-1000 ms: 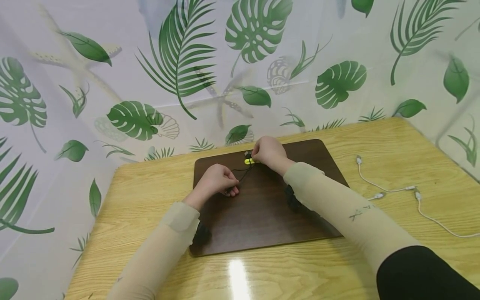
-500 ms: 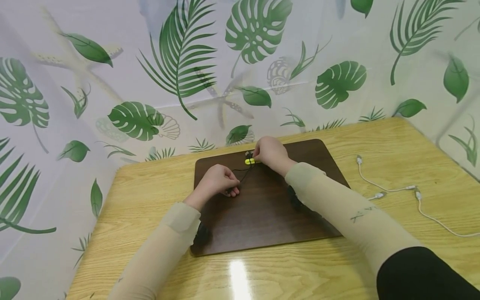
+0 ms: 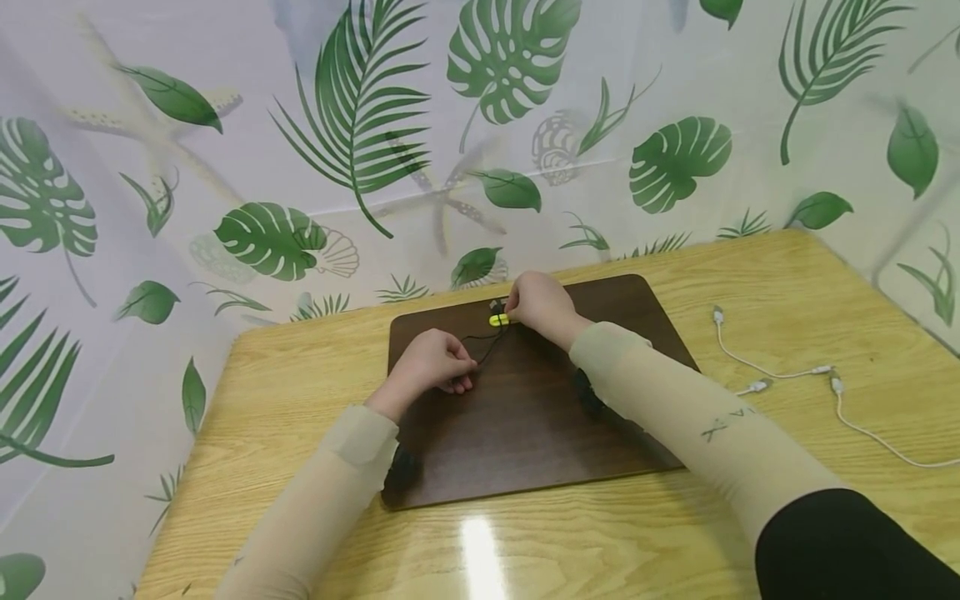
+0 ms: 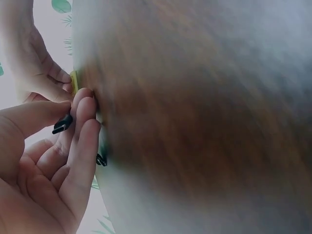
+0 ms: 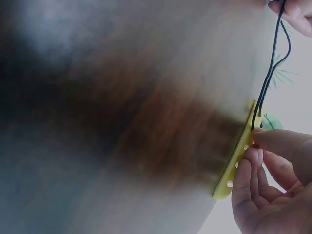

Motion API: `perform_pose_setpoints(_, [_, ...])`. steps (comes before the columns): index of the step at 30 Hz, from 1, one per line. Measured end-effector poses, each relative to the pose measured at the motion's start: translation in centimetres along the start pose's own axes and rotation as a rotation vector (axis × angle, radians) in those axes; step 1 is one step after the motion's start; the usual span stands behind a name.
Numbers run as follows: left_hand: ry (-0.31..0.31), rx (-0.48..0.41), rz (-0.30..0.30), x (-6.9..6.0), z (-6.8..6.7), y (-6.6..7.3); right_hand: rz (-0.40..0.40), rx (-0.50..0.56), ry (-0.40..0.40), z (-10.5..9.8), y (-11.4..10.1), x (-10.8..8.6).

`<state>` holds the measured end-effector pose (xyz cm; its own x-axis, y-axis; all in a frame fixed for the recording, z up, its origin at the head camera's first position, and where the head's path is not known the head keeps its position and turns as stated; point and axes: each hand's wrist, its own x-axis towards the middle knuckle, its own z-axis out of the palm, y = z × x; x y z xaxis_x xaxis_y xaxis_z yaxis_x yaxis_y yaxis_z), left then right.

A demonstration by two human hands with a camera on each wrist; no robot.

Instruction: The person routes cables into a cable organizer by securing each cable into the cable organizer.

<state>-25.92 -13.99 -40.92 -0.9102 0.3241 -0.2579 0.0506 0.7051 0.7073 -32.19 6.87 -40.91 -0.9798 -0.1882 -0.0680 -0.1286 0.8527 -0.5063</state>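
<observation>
A yellow cable holder (image 3: 496, 320), a strip with small holes along it (image 5: 224, 190), sits near the far edge of a dark brown board (image 3: 525, 433). My right hand (image 3: 542, 304) pinches the strip, its thumb tip close beside the black cable (image 5: 269, 78) that crosses it. Beyond the strip lies a black plug (image 3: 496, 307) with a metal end. To the left, my left hand (image 3: 433, 362) holds the cable between thumb and fingers. A small black USB-C connector (image 4: 61, 125) pokes out from that pinch in the left wrist view. Part of the strip is hidden by the right hand.
White charging cables (image 3: 757, 370) lie on the wooden table (image 3: 300, 367) right of the board, one more (image 3: 873, 433) further right. A leaf-printed cloth (image 3: 420, 125) hangs behind and beside the table.
The hands, cable and yellow strip keep nearly the same places; only the head view has shifted very slightly.
</observation>
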Motion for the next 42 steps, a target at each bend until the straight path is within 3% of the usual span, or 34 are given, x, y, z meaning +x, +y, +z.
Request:
perform_pose_setpoints(12, [0.034, 0.142, -0.038, -1.0, -0.5, 0.1, 0.006, 0.033, -0.006, 0.3, 0.2, -0.2])
perform_pose_setpoints(29, [0.048, 0.267, -0.074, -2.1, -2.0, -0.5, 0.012, 0.022, -0.008, 0.2, 0.1, -0.2])
perform_pose_setpoints(42, [0.049, 0.277, -0.07, -2.3, -2.6, -0.7, 0.008, 0.017, -0.025, -0.1, -0.2, -0.4])
